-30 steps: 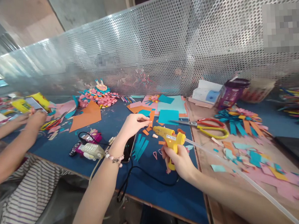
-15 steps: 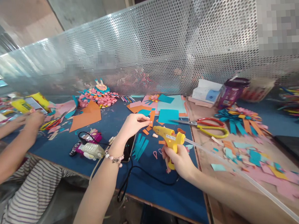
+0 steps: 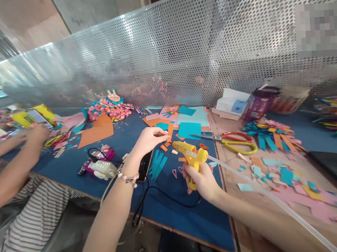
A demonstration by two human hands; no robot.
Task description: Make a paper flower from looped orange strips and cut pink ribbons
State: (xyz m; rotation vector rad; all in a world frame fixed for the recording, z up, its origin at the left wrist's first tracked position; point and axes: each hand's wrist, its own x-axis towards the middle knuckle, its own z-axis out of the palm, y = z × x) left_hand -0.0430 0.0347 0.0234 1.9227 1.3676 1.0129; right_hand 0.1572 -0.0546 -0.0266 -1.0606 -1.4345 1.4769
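My right hand (image 3: 203, 180) is wrapped round the handle of a yellow glue gun (image 3: 191, 153), whose nozzle points left toward an orange paper strip (image 3: 170, 131). A long clear glue stick (image 3: 274, 201) trails from the gun's back to the lower right. My left hand (image 3: 150, 138) pinches the lower end of that orange strip just left of the nozzle. Below the hands lie teal paper strips (image 3: 158, 162) on the blue table top (image 3: 124, 136), beside a dark phone (image 3: 144, 168).
Red and yellow scissors (image 3: 231, 141) lie right of the gun. Paper scraps (image 3: 284, 176) cover a wooden board. A paper flower pile (image 3: 111, 106), a tissue box (image 3: 232, 104), a purple jar (image 3: 259, 105) stand by the perforated screen (image 3: 181, 54). Another person's hands (image 3: 30, 135) work at left.
Almost nothing has moved; the glue gun and my left hand have shifted only slightly, and the view has drifted a little.
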